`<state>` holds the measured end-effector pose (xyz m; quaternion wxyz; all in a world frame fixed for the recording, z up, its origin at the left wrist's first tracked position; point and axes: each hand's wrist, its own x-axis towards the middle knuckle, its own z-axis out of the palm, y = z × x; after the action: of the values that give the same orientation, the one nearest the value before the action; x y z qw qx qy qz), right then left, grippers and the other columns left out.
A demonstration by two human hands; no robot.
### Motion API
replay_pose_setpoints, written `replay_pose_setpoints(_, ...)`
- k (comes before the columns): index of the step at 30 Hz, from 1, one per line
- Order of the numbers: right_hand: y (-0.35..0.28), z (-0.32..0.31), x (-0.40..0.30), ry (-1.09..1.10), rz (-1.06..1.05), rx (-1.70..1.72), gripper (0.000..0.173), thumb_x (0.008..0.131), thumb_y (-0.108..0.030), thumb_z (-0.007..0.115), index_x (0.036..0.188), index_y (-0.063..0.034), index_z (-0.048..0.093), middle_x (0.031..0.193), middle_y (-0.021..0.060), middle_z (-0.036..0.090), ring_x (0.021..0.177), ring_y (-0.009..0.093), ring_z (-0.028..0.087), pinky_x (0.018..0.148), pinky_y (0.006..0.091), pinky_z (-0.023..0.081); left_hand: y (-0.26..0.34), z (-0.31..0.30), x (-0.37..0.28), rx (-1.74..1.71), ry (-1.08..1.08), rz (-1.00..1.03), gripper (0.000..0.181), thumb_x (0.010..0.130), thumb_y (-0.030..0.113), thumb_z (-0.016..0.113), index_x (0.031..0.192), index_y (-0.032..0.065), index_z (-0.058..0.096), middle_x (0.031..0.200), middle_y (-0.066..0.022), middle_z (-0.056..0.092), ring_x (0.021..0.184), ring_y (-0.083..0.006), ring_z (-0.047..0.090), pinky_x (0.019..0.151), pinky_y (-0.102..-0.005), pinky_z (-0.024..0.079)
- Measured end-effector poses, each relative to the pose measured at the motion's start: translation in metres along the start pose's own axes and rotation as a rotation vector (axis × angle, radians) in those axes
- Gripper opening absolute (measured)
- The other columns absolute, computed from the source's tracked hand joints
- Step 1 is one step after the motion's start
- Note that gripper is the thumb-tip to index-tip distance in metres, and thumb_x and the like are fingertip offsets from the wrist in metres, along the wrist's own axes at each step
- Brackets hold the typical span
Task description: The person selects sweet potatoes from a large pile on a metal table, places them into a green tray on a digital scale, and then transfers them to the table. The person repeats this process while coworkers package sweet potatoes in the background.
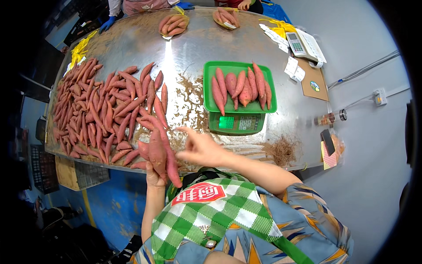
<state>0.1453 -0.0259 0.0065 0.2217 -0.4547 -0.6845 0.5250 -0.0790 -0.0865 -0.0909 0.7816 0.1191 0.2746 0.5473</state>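
My left hand grips sweet potatoes at the table's near edge: a thick one and a long, curved one lie against each other above the palm. Part of the fingers is hidden behind them. Just to their right, my right hand is over the metal table with its index finger stretched out and nothing in it. A big heap of loose sweet potatoes covers the table's left side. Beyond my right hand, a green tray with several sweet potatoes sits on a digital scale whose display is lit.
Two yellow net bags of sweet potatoes lie at the far edge, where two people stand. A label printer, paper labels and cardboard are at right. Root scraps lie near the front edge, left of a phone.
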Motion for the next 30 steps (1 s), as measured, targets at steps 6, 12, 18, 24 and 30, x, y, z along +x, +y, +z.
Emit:
replay_pose_setpoints(6, -0.006, 0.053, 0.002, 0.049, -0.103, -0.234, 0.102, 0.068, -0.046, 0.071, 0.135, 0.008, 0.017, 0.087, 0.0298, 0.06, 0.079, 0.042, 0.062, 0.069, 0.0463, 0.049, 0.0, 0.035, -0.005, 0.317, 0.194, 0.267, 0.079, 0.066, 0.028, 0.081, 0.127, 0.0038, 0.038, 0.121, -0.0085, 0.049, 0.112, -0.0221, 0.051, 0.095, -0.0371, 0.044)
replay_pose_setpoints(12, -0.008, 0.055, 0.005, -0.015, 0.004, -0.24, 0.097, 0.067, -0.043, 0.07, 0.135, 0.0036, 0.019, 0.08, 0.0251, 0.062, 0.076, 0.041, 0.062, 0.068, 0.0451, 0.05, 0.002, 0.039, -0.012, 0.281, 0.192, 0.3, 0.074, 0.069, 0.023, 0.078, 0.127, 0.0039, 0.036, 0.123, -0.0085, 0.045, 0.115, -0.0224, 0.047, 0.098, -0.0366, 0.041)
replay_pose_setpoints(18, 0.022, 0.048, 0.009, 0.037, -0.039, 0.286, 0.068, 0.07, -0.026, 0.065, 0.125, 0.0023, 0.036, 0.103, 0.0222, 0.058, 0.094, 0.031, 0.06, 0.083, 0.0381, 0.047, -0.004, 0.04, -0.003, 0.158, 0.147, 0.246, 0.064, 0.071, 0.012, 0.069, 0.127, 0.0112, 0.04, 0.127, -0.0049, 0.045, 0.121, -0.0234, 0.042, 0.103, -0.0403, 0.035)
replay_pose_setpoints(24, 0.035, 0.048, 0.008, 0.08, -0.062, 0.261, 0.036, 0.078, -0.023, 0.057, 0.101, 0.0026, 0.046, 0.082, 0.0202, 0.06, 0.077, 0.032, 0.062, 0.07, 0.0424, 0.047, -0.006, 0.039, 0.0, 0.139, 0.192, 0.217, 0.064, 0.075, 0.001, 0.061, 0.133, 0.0107, 0.034, 0.128, -0.0077, 0.045, 0.12, -0.0252, 0.044, 0.102, -0.0407, 0.038)
replay_pose_setpoints(30, 0.05, 0.002, 0.014, 0.067, 0.048, 0.589, 0.036, 0.09, -0.017, 0.049, 0.119, 0.0014, 0.037, 0.088, 0.0121, 0.06, 0.07, 0.017, 0.062, 0.06, 0.0288, 0.051, 0.005, 0.007, -0.01, 0.117, 0.241, 0.284, 0.061, 0.075, 0.003, 0.06, 0.131, 0.0106, 0.036, 0.121, -0.0116, 0.049, 0.11, -0.029, 0.052, 0.085, -0.045, 0.051)
